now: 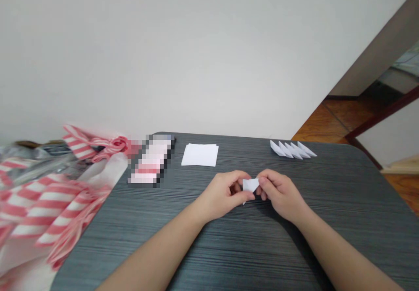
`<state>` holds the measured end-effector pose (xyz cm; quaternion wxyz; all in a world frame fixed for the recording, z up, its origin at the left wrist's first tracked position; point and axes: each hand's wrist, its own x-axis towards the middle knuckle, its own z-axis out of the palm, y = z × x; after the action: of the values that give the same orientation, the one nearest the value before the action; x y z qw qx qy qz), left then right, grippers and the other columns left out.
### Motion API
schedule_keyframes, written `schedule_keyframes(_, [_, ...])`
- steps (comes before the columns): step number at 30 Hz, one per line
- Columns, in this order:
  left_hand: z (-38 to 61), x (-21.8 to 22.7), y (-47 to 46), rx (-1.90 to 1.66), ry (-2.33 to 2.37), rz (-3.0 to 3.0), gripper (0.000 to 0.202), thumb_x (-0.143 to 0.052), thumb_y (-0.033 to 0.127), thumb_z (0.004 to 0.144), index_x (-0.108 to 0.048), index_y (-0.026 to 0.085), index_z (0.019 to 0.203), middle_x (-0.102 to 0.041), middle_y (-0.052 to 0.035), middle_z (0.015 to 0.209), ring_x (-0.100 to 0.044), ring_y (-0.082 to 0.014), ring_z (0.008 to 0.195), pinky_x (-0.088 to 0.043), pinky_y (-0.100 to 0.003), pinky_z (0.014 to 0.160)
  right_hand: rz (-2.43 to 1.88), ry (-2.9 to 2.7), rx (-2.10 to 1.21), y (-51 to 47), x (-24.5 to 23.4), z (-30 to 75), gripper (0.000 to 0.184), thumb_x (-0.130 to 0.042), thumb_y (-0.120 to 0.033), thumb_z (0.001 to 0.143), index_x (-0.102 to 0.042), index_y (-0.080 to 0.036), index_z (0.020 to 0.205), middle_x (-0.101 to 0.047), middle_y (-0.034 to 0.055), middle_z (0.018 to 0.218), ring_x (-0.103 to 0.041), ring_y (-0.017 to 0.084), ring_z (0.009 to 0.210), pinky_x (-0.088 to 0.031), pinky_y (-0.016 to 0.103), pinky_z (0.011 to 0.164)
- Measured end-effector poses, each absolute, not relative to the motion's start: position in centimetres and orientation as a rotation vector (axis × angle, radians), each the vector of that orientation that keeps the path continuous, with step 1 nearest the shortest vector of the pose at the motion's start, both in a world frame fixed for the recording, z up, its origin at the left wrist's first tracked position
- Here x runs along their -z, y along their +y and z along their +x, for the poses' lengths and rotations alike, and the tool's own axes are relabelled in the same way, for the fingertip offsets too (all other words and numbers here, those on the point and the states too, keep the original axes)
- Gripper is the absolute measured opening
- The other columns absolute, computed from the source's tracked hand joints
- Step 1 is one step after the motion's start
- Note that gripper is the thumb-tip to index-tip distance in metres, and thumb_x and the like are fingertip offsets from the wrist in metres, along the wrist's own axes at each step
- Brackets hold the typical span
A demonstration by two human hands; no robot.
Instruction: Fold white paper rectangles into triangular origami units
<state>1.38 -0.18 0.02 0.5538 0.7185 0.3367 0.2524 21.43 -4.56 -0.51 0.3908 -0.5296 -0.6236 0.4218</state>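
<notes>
A small folded piece of white paper [250,185] is held up between both hands, above the dark table. My left hand [224,192] pinches its left side with thumb and fingers. My right hand [279,195] grips its right edge between thumb and forefinger, the other fingers curled below. Part of the paper is hidden behind the fingers. Beyond my left hand lies a small stack of white paper sheets [200,155]. Several folded white paper pieces [292,150], pointed in shape, lie overlapping in a row beyond my right hand.
The dark wood-grained table [203,256] stands against a pale wall [209,55]. A blurred-out, phone-shaped object [152,160] lies at its left rear. Red-and-white striped cloth [55,203] is heaped off the left edge. Wooden flooring [314,122] shows at right.
</notes>
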Motion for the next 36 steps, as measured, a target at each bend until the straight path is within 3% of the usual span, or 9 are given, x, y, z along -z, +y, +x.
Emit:
schedule_keyframes(15, [1.27, 0.15, -0.17, -0.583, 0.755, 1.612, 0.032, -0.066, 0.037, 0.087, -0.059, 0.014, 0.109, -0.071, -0.0056, 0.080, -0.062, -0.0137, 0.064, -0.045, -0.023, 0.057, -1.265, -1.661, -1.119, -4.68, 0.87, 21.15, 0.010, -0.059, -0.028, 0.092, -0.062, -0.019, 0.089, -0.059, -0.0016, 0.072, -0.053, 0.012, 0.062, -0.042, 0.023, 0.059])
schedule_keyframes(24, [1.33, 0.37, -0.24, -0.615, 0.729, 1.544, 0.028, -0.063, 0.034, 0.090, -0.056, 0.014, 0.107, -0.068, -0.0039, 0.078, -0.059, -0.0105, 0.059, -0.046, -0.022, 0.056, -1.286, -1.709, -0.954, -4.65, 0.93, 21.17, 0.007, -0.057, -0.025, 0.094, -0.062, -0.020, 0.094, -0.061, -0.0013, 0.072, -0.056, 0.012, 0.063, -0.044, 0.024, 0.061])
schedule_keyframes(29, [1.44, 0.69, -0.18, -0.631, 0.712, 1.499, 0.028, -0.065, 0.032, 0.089, -0.054, 0.015, 0.108, -0.069, -0.0038, 0.080, -0.059, -0.0098, 0.058, -0.048, -0.022, 0.056, -1.253, -1.745, -0.881, -4.96, 1.03, 21.03, 0.017, -0.056, -0.022, 0.093, -0.056, -0.022, 0.110, -0.065, 0.0018, 0.085, -0.061, 0.015, 0.072, -0.049, 0.027, 0.066])
schedule_keyframes(36, [1.46, 0.73, -0.15, -0.630, 0.679, 1.474, 0.029, -0.065, 0.031, 0.089, -0.052, 0.016, 0.109, -0.070, -0.0041, 0.084, -0.059, -0.0090, 0.058, -0.049, -0.022, 0.057, -1.247, -1.789, -0.849, -5.01, 0.98, 20.84, 0.025, -0.055, -0.018, 0.092, -0.052, -0.023, 0.117, -0.066, 0.0015, 0.085, -0.063, 0.015, 0.072, -0.050, 0.027, 0.066])
